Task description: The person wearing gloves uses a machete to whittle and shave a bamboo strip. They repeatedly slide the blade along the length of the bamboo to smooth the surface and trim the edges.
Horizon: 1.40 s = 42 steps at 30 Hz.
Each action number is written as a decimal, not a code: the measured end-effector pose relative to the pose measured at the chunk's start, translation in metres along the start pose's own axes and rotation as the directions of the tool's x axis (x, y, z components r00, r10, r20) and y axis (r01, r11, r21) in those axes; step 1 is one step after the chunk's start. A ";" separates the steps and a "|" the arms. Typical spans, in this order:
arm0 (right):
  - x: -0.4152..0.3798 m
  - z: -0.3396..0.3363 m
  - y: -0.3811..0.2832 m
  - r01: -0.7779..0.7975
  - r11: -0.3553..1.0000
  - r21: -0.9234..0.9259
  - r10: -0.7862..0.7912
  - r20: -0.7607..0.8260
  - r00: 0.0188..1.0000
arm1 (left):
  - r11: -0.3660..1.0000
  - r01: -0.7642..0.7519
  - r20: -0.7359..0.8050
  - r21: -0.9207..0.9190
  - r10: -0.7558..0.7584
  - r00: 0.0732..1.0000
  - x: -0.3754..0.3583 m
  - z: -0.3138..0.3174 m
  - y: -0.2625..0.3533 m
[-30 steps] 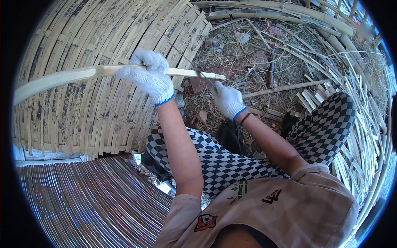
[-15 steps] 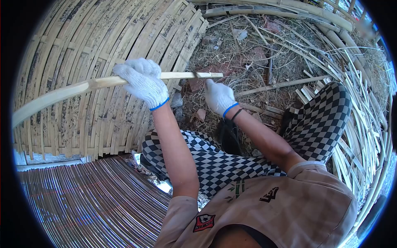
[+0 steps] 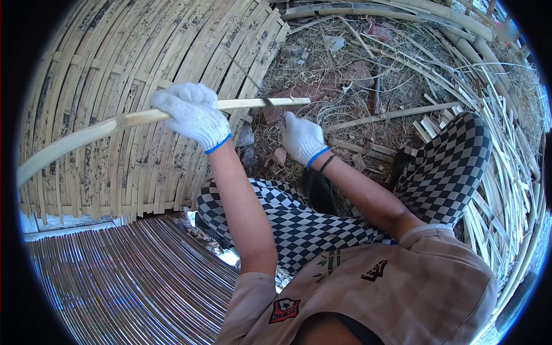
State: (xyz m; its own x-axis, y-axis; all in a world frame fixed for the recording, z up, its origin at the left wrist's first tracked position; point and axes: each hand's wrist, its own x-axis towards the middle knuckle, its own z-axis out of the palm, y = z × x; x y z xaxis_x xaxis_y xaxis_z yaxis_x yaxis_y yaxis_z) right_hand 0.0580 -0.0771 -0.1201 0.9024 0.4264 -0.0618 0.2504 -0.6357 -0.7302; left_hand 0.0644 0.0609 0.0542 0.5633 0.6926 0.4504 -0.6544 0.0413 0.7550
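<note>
My left hand [image 3: 192,112], in a white knit glove with a blue cuff, is closed around a long pale bamboo strip [image 3: 144,117]. The strip curves off to the left, and its cut end lies to the right of the hand. My right hand [image 3: 303,138], gloved alike, is a fist just below that end, gripping a knife. The thin dark knife blade [image 3: 247,75] slants up and left across the strip, partly blurred. Its handle is hidden in the fist.
A woven bamboo panel [image 3: 115,155] fills the left side, above a ribbed dark sheet [image 3: 132,276]. Split bamboo strips [image 3: 494,195] are heaped at the right. Shavings and a brick piece [image 3: 359,75] litter the ground. My checkered trouser legs [image 3: 443,167] are below the hands.
Both hands have shifted slightly left. More of the knife blade shows, slanting up and left past the strip, and its crossing point has moved a little left along the strip.
</note>
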 end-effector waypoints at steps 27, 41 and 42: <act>0.036 0.043 0.150 -0.125 0.978 -0.168 0.161 0.226 0.961 | 0.999 0.035 0.283 -0.039 -0.022 0.959 0.004 0.009 -0.002; 0.039 0.054 0.111 -0.165 0.983 0.080 0.163 0.024 0.986 | 0.944 0.320 0.516 -0.083 -0.234 0.824 0.009 -0.009 0.007; 0.042 0.054 0.114 -0.148 0.988 0.038 0.147 0.023 0.989 | 0.951 0.300 0.512 -0.071 -0.223 0.830 0.010 -0.008 0.007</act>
State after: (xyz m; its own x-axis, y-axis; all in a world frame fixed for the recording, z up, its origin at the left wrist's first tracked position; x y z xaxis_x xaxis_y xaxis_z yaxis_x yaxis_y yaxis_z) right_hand 0.1057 -0.0967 -0.2429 0.9210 0.3432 -0.1844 0.1007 -0.6670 -0.7382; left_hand 0.0616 0.0736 0.0600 0.8716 0.1970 0.4489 -0.4895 0.2980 0.8195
